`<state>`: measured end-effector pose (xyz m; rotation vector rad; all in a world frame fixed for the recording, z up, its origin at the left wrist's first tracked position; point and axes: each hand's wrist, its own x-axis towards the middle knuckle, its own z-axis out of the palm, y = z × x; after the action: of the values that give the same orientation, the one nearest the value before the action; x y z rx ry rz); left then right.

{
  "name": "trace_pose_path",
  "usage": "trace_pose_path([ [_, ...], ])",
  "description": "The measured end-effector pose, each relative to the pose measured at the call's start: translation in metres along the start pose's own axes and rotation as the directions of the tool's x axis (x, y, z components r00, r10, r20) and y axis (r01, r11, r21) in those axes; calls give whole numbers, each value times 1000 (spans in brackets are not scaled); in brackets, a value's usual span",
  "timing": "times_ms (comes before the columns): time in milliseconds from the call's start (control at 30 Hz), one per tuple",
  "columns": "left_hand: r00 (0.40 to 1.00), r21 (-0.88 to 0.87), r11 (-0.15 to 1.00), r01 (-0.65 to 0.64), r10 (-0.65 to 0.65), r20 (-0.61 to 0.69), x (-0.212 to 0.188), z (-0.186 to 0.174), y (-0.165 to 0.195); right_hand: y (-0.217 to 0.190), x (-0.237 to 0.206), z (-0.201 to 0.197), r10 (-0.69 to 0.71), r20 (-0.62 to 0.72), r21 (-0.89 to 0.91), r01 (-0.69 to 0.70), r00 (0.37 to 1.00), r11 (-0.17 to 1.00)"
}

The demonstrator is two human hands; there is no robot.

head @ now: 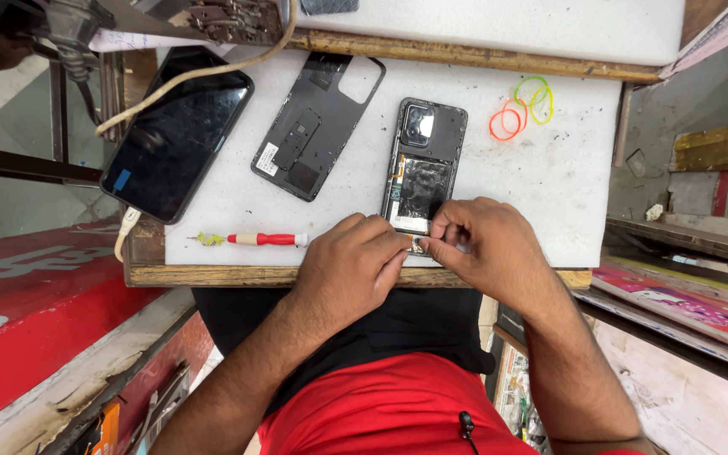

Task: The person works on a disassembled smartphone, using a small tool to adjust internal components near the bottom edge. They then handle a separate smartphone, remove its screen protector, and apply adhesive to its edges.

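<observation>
An opened black phone (422, 160) lies back-up on the white foam mat (549, 168), its camera module and battery exposed. My left hand (351, 270) and my right hand (486, 244) meet at its near end. Fingertips of both hands pinch a small part at the phone's bottom edge; the part itself is too small to identify. The removed black back cover (318, 114) lies to the left of the phone, inner side up.
A red-handled screwdriver (263, 239) lies on the mat left of my hands. A second phone (176, 133) with a dark screen rests at the mat's left edge, a cable running to it. Coloured rubber bands (521, 105) sit at the far right. Shelves flank the bench.
</observation>
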<state>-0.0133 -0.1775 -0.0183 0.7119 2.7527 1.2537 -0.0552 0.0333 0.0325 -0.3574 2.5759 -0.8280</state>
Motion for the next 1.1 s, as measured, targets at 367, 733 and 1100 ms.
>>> trace_pose_path([
  [367,999,-15,1000,27,-27,-43,4,1,-3,1,8,4,15,11,-13,-15,1000,1000],
  [733,998,-27,997,69,-69,-11,10,4,-5,3,15,0,33,35,-86,-30,999,996],
  [1100,990,13,990,140,-140,15,22,9,7,21,8,-5,-71,-40,-23,70,997,997],
])
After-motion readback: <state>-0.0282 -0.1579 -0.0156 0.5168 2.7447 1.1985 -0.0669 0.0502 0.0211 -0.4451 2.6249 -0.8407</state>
